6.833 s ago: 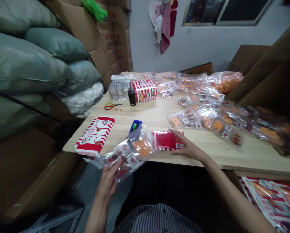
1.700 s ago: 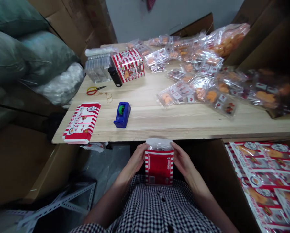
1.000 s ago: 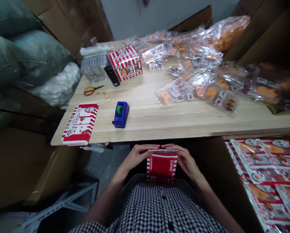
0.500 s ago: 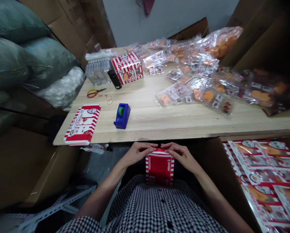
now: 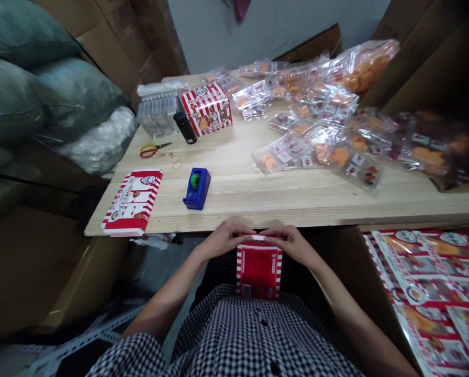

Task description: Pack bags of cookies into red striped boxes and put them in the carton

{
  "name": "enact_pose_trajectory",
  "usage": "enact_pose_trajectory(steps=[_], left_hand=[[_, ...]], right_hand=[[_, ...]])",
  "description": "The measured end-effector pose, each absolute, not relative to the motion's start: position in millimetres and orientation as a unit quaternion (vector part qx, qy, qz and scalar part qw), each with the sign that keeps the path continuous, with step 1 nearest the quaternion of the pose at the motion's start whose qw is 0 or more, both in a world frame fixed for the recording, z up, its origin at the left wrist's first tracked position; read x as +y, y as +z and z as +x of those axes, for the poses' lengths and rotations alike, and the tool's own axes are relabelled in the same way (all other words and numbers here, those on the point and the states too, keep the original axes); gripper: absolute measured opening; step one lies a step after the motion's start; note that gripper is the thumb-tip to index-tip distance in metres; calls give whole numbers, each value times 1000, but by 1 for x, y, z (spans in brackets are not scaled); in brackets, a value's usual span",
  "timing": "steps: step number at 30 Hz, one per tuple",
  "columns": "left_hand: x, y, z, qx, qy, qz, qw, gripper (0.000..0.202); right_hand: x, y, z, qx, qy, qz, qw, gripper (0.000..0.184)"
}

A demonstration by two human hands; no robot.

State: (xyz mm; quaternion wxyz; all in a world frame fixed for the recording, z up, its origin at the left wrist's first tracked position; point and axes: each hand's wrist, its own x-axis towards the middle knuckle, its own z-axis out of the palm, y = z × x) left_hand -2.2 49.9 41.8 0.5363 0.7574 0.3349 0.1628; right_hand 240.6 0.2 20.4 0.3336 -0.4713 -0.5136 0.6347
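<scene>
A red packaging box with red-and-white striped sides stands upright in my lap, just below the table's front edge. My left hand pinches the left part of its top edge between thumb and fingers. On the right part of that same edge, my right hand is closed in a like pinch. The fingertips of both hands nearly meet over a white strip along the top. What is inside the box is hidden.
On the table are a blue tape dispenser, flat printed cartons, scissors, a black bottle, a striped box and several clear packets. At right, an open carton holds printed packs.
Both hands have moved slightly up and closed in on the top of the box. Its top edge, earlier a red flap, now shows a white strip under the fingers.
</scene>
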Motion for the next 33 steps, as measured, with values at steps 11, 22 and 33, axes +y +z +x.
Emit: enact_pose_trajectory(steps=[11,22,33], left_hand=[[35,44,-8,371,182,725,551,28],[1,63,-24,324,198,754,536,37],[11,59,-18,333,188,818,429,32]], right_hand=[[-9,34,245,-458,719,-426,302,38],[-44,45,241,-587,598,-434,330,32],[-10,48,248,-595,627,-426,268,24]])
